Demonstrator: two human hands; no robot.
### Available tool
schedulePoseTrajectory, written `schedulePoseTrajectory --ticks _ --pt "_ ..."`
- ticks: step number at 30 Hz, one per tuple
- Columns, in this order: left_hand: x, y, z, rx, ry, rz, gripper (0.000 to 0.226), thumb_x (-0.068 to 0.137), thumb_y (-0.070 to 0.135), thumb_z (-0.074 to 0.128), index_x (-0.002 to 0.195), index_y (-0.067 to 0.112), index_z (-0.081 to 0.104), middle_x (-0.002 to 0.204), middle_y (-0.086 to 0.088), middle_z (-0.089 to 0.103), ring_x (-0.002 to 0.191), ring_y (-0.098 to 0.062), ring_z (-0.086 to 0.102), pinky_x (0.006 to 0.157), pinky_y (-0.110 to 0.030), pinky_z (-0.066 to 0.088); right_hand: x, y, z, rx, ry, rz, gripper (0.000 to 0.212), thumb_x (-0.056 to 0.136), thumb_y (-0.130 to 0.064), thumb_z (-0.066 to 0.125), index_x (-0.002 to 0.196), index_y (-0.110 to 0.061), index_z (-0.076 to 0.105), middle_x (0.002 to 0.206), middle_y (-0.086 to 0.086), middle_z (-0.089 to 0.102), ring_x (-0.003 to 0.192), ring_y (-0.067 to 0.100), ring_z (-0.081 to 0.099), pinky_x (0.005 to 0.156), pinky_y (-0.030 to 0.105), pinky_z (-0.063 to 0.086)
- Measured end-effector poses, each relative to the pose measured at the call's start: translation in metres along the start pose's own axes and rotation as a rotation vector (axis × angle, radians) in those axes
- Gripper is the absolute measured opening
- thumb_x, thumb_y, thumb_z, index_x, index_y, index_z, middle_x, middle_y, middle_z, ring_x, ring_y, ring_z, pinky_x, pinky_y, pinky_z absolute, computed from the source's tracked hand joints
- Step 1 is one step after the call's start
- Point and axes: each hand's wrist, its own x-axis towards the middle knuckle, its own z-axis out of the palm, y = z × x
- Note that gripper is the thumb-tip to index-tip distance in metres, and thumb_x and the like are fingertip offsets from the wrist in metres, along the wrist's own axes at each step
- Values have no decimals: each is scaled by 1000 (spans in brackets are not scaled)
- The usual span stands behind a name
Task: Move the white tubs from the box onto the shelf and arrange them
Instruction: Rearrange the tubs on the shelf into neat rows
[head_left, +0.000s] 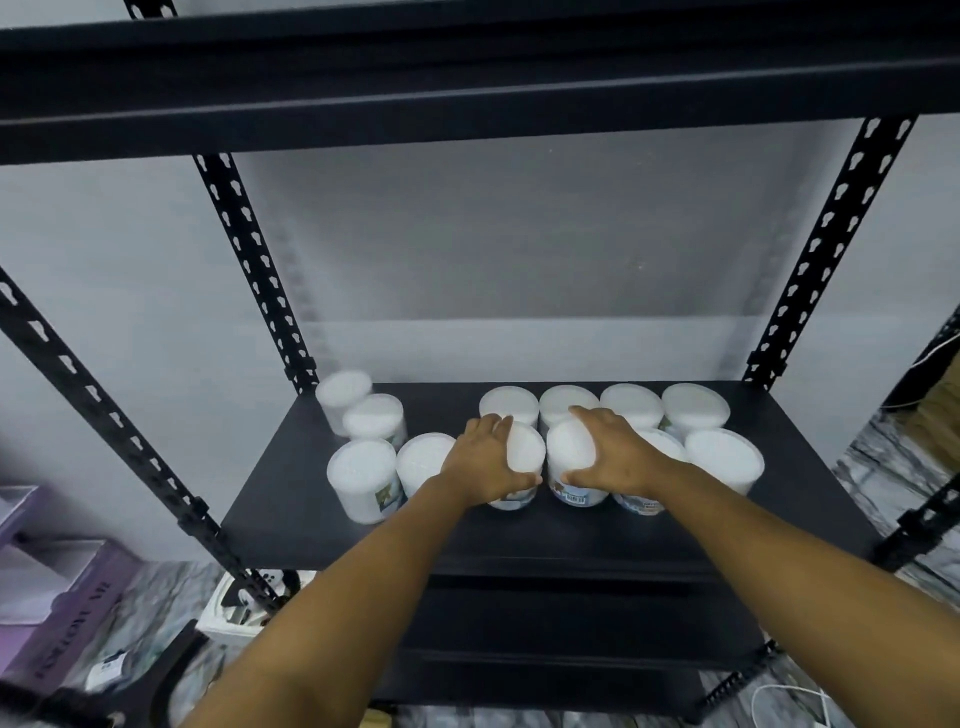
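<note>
left hand (485, 460): fingers grip left tub (522, 470)
right hand (615, 457): fingers grip right tub (571, 462)
shelf (311, 514): holds both tubs

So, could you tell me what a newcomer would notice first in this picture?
Two bare hands at the centre, the left hand and right hand, each gripping a white tub on the black shelf. More white tubs cluster around them, four at left and a row behind.

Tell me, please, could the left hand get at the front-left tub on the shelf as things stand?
Probably not yet: the left hand already has its grip on a tub. The front-left tub stands unobstructed beside it.
</note>
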Motion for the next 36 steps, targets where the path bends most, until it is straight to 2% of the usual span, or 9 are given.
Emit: schedulePoseTrajectory --ticks 11,21,27,30,33,36 --pt "-2 -1 18 -27 7 -4 96 76 58 67 148 12 25 149 -6 31 133 -26 29 110 -36 31 3 12 13 -77 -5 15 107 70 -50 75 152 -21 13 154 3 24 140 24 19 113 34 24" --pt "-6 -1 23 -42 52 -11 95 78 56 68 148 10 23 150 -8 29 134 -27 29 111 -35 28 5 16 26 -133 21 -10 99 78 -48 70 152 -18 12 155 5 19 142 26 19 115 35 21" --pt "-10 1 25 50 37 -10 94 82 62 58 151 13 16 159 -11 10 147 -28 8 119 -39 12 1 21 35 -184 98 -20 98 78 -60 63 152 -18 15 160 7 6 147 24 5 120 36 9" --pt "-18 -2 32 100 138 -13 80 86 57 54 148 14 27 157 -12 20 144 -29 16 117 -38 16 -4 23 40 -237 171 -63 86 83 -58 59 150 -16 24 159 6 15 146 24 12 119 34 12" --pt "-23 -8 36 171 112 5 67 92 50 48 147 16 29 155 -10 25 141 -27 22 115 -37 20 -6 24 43 -287 153 -109 71 91 -52 52 147 -13 31 158 6 22 146 23 16 118 31 12" --pt "-22 -11 35 191 79 25 64 95 47 45 149 17 27 157 -8 23 144 -26 20 117 -38 17 -7 23 42 -298 127 -133 64 95 -44 48 147 -11 30 157 6 25 145 21 20 117 28 13"
